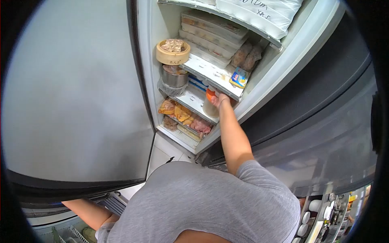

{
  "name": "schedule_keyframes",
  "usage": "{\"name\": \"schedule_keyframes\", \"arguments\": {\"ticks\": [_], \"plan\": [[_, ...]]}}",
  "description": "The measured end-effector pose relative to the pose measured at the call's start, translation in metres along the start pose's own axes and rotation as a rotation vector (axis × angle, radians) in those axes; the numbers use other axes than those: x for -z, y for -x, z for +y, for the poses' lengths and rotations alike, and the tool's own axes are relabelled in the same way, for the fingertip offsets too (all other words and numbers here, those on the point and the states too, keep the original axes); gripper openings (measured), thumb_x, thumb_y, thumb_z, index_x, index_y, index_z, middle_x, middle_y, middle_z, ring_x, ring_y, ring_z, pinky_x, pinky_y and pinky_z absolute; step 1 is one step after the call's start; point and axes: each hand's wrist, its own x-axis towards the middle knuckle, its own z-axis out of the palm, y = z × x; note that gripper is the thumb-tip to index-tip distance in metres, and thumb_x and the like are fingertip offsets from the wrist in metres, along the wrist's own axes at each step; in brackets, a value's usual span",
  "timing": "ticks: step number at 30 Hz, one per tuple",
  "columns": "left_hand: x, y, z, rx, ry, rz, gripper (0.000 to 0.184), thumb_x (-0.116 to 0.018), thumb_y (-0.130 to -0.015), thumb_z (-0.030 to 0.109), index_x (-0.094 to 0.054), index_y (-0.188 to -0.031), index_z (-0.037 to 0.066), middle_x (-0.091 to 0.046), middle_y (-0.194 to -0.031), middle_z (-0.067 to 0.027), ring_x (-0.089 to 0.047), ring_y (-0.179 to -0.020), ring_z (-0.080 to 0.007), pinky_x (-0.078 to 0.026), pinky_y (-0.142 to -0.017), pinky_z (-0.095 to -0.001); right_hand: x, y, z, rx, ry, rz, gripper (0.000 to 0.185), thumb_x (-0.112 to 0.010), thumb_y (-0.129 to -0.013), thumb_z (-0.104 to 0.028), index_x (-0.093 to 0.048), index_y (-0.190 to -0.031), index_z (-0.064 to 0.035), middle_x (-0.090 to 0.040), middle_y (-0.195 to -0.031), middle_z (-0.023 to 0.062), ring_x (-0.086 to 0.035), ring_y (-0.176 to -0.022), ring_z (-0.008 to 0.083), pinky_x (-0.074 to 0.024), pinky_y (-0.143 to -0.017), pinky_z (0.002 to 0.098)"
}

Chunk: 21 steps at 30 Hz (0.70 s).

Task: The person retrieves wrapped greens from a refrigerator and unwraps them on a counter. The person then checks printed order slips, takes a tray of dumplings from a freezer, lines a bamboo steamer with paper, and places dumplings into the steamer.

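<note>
My right hand [219, 100] reaches into the open fridge, below the middle shelf. Its fingers close over the orange lid [210, 94] of a pale, cloudy container [210, 108] standing on the shelf beneath. Part of that container is hidden by the hand and the shelf edge. Just above the hand, a small blue and yellow packet [239, 77] lies on the middle shelf. My left forearm [87, 212] passes behind the open fridge door [77, 97]; the hand itself is out of sight.
A bamboo steamer [173, 58] overhangs the shelf's left end, above a metal pot [175, 79]. Stacked plastic boxes [210, 38] stand behind. Bagged food [184, 113] fills the lowest shelves. A white package [259, 16] sits on top. Jars [306, 217] are at lower right.
</note>
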Motion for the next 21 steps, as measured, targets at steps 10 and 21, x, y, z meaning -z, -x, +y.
{"name": "schedule_keyframes", "arguments": {"ticks": [10,21], "plan": [[0.019,-0.016,-0.009,-0.031,0.039,-0.026,0.031,-0.050,-0.095,0.020,-0.056,-0.113,-0.004,-0.061,-0.111,-0.0143,-0.060,-0.094,-0.0210,-0.050,-0.082,-0.0324,0.009,0.145,0.048,-0.016,-0.392,-0.253,0.020,-0.053,-0.092,-0.019,-0.050,-0.106,-0.0047,-0.056,-0.071,0.0104,-0.053,-0.053,0.0163,-0.0462,-0.044,0.0279],[0.023,-0.053,-0.022,-0.488,-0.357,0.023,0.031,-0.051,-0.095,0.020,-0.057,-0.113,-0.005,-0.061,-0.114,-0.0150,-0.059,-0.096,-0.0208,-0.050,-0.084,-0.0319,0.079,0.342,0.116,-0.107,-0.214,-0.478,0.024,-0.060,-0.089,-0.024,-0.055,-0.093,-0.0003,-0.059,-0.068,0.0087,-0.051,-0.046,0.0156,-0.0372,-0.040,0.0277]]}}
